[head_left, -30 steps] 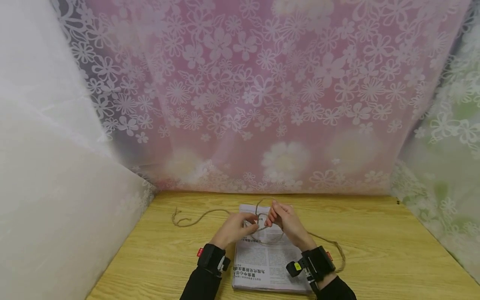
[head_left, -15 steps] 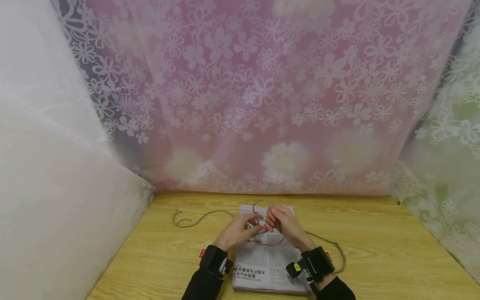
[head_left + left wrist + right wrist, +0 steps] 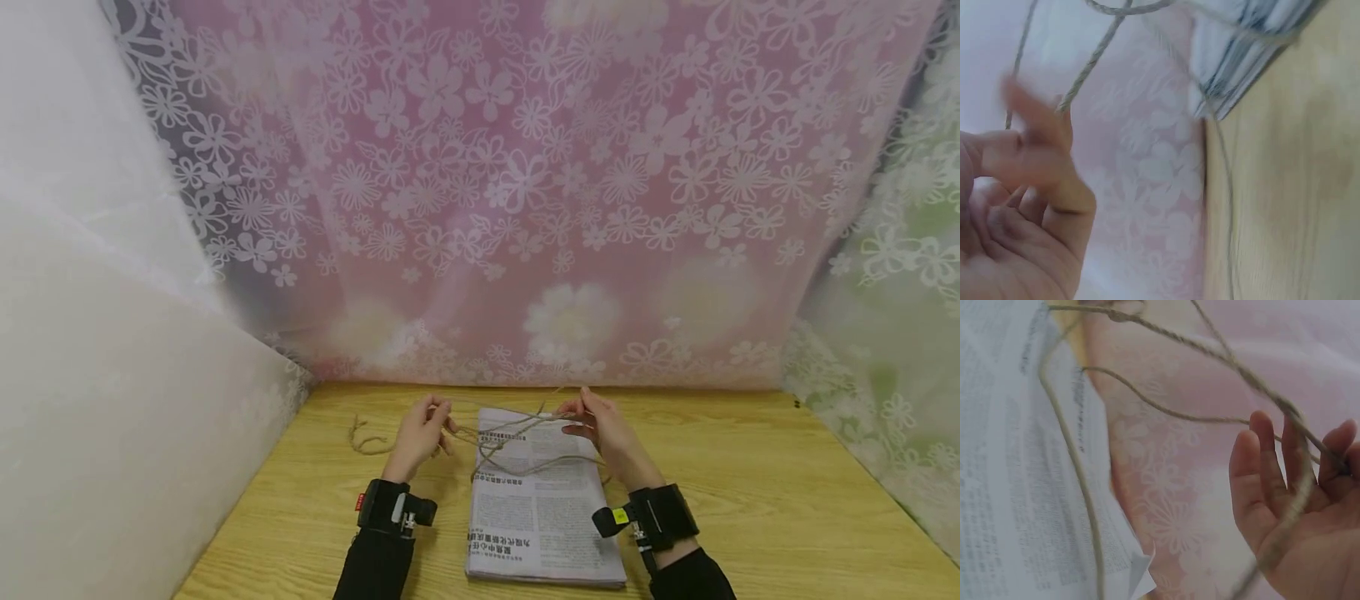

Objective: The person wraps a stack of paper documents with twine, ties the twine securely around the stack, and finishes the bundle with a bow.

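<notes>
A stack of newspapers [image 3: 543, 517] lies on the wooden table, with brown twine [image 3: 517, 471] over its far half. Several strands stretch above the stack between the two hands. To the left, my left hand [image 3: 420, 435] pinches strands of the twine; in the left wrist view, its curled fingers [image 3: 1035, 162] have two strands running up from them. On the other side, my right hand [image 3: 613, 437] holds twine between thumb and index finger. Its other fingers [image 3: 1244, 469] are loosely extended in the right wrist view, where a blurred strand crosses the palm. A small loop or knot [image 3: 1119, 315] shows there.
A frayed twine end [image 3: 363, 442] lies on the table [image 3: 300, 508] left of the stack. A pink floral curtain [image 3: 510, 250] closes off the back, with pale sheets [image 3: 112, 375] at the sides.
Both hands were close together over the stack, working at a twine loop. They have moved apart, left hand to the left and right hand to the right, drawing strands out between them.
</notes>
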Motion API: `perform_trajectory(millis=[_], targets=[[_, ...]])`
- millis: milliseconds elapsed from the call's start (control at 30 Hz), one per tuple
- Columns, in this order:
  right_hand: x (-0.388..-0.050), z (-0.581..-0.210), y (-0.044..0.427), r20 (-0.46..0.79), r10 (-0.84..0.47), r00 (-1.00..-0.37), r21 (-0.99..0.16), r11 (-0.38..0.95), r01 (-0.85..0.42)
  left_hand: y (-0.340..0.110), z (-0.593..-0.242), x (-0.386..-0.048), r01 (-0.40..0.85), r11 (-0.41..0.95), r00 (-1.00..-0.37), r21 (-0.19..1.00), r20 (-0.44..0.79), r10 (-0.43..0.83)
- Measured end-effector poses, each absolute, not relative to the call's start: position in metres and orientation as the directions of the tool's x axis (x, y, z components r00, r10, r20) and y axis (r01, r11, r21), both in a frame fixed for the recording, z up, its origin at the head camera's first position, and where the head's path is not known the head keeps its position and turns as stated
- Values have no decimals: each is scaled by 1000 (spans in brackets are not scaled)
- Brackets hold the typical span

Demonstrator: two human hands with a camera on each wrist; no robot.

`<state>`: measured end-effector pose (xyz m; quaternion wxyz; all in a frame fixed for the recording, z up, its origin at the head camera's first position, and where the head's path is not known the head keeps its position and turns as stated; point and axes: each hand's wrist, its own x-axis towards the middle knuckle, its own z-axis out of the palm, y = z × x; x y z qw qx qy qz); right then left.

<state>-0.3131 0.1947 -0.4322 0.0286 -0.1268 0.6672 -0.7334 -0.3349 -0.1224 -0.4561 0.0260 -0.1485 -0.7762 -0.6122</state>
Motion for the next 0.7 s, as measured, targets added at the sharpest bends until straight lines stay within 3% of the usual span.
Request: perform_trajectory(millis=[167,267,467,600,700], targets=[[-311,-430,214,169,-181,-969,-950,-293,-111,-159,-496,-370,222,6,-963,975,218,159],[-309,-430,227,188,-190,-964,-889,-451,-85,-166,-495,-372,236,-24,-969,972,237,70],[-307,-429,243,190,-164,-968,-792,-608,-52,-157,-450,-340,342,142,-911,929,365,-193],[-309,-428,248,200,-149,-968,-785,-616,-67,-165,-461,-350,516,340,-788,786,591,-171],[-309,-428,250,207,-140,-968,-787,-611,-79,-176,-463,-353,556,520,-697,649,705,-135]])
